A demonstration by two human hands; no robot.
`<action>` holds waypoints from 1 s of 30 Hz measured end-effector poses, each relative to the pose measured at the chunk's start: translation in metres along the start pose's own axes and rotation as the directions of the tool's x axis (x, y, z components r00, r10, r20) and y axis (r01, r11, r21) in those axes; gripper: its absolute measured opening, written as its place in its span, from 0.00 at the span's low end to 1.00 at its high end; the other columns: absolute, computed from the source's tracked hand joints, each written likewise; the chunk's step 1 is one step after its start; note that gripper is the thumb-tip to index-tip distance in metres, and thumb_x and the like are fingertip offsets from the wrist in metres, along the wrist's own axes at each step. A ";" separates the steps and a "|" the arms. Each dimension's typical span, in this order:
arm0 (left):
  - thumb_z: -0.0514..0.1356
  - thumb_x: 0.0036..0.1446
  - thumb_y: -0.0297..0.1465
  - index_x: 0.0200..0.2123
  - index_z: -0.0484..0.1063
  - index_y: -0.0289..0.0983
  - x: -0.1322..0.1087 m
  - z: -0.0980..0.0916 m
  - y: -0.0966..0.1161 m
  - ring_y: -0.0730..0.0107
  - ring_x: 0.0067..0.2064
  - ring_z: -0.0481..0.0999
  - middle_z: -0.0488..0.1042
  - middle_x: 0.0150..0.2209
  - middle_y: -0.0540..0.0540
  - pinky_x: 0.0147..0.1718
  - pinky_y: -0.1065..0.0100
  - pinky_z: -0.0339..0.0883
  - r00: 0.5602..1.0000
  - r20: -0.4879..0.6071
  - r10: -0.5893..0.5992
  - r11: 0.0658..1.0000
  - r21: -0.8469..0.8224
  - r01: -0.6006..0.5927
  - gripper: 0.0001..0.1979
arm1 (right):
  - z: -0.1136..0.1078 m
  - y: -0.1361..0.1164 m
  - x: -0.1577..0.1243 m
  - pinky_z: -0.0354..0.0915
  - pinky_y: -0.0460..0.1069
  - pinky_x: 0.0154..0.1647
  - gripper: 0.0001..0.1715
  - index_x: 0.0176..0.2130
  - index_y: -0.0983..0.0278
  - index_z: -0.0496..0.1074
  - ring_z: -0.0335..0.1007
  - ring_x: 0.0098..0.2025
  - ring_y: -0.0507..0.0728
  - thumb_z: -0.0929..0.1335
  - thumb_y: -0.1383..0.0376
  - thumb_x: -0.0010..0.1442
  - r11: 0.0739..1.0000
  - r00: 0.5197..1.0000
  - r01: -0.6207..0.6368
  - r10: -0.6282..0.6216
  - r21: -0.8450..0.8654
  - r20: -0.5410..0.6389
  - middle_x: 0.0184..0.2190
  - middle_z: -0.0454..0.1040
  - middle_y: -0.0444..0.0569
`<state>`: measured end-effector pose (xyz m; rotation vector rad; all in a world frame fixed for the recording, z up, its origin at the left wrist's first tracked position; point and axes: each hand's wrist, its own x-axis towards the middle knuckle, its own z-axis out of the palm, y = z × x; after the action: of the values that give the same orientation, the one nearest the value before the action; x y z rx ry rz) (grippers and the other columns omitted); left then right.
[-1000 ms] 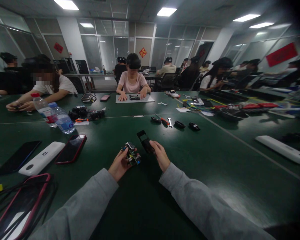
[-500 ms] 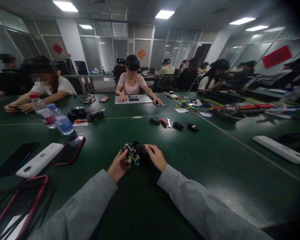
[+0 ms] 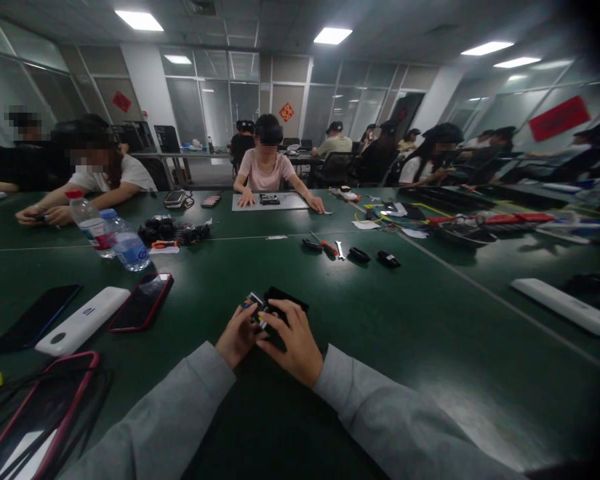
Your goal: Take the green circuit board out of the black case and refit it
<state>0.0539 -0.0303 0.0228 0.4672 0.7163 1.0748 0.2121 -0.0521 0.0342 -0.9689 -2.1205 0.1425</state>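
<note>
My left hand (image 3: 237, 337) grips a small circuit board (image 3: 258, 312) with bright parts on it, thumb and fingers closed round its left side. My right hand (image 3: 295, 340) reaches over from the other side, its bent fingertips against the board's right edge. Much of the board is hidden under the fingers. Just behind my right hand shows a black part (image 3: 289, 297), flat and long; the hand covers its near side, and whether it rests on the table I cannot tell.
Farther off on the green table (image 3: 220, 280) are a screwdriver (image 3: 329, 247), a wrench (image 3: 339, 251) and several black pieces (image 3: 359, 255). Bottles (image 3: 125, 243), phones (image 3: 141, 302) and a white power bank (image 3: 83, 320) lie left. A person (image 3: 266, 163) sits opposite.
My right hand has let go of the black part and moved left onto the circuit board. My left hand stays on the board. The view has shifted slightly.
</note>
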 end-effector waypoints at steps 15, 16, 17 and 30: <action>0.64 0.48 0.33 0.46 0.63 0.40 0.002 -0.004 -0.004 0.63 0.42 0.74 0.71 0.45 0.43 0.44 0.59 0.66 0.991 0.125 0.037 0.999 0.034 -0.042 0.22 | -0.005 0.001 0.006 0.59 0.54 0.55 0.22 0.53 0.58 0.61 0.59 0.54 0.56 0.62 0.67 0.59 0.946 0.983 -0.109 0.148 0.306 -0.105 0.50 0.64 0.50; 0.64 0.48 0.32 0.46 0.63 0.40 0.001 -0.002 -0.004 0.62 0.43 0.74 0.71 0.46 0.43 0.45 0.58 0.66 0.991 0.129 0.034 0.998 0.040 -0.040 0.22 | -0.007 0.002 0.007 0.59 0.54 0.55 0.20 0.51 0.59 0.63 0.60 0.53 0.56 0.62 0.66 0.59 0.923 0.974 -0.141 0.195 0.358 -0.120 0.49 0.65 0.50; 0.64 0.48 0.32 0.46 0.62 0.41 0.000 -0.001 -0.003 0.62 0.44 0.74 0.70 0.47 0.43 0.45 0.58 0.66 0.991 0.129 0.031 0.998 0.050 -0.037 0.21 | -0.008 0.003 0.009 0.59 0.54 0.55 0.18 0.49 0.60 0.65 0.61 0.52 0.56 0.63 0.64 0.58 0.895 0.960 -0.179 0.249 0.409 -0.124 0.47 0.66 0.50; 0.65 0.45 0.29 0.40 0.68 0.37 0.000 -0.007 -0.006 0.73 0.34 0.73 0.72 0.37 0.45 0.35 0.71 0.66 0.982 0.140 0.127 0.985 0.102 -0.142 0.17 | -0.031 0.004 0.022 0.66 0.50 0.44 0.21 0.47 0.61 0.65 0.68 0.44 0.54 0.67 0.57 0.54 0.558 0.894 -0.431 0.370 0.709 0.253 0.44 0.69 0.48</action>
<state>0.0522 -0.0325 0.0137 0.6846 0.6358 1.1223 0.2269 -0.0411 0.0670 -0.8930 -1.5797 1.2228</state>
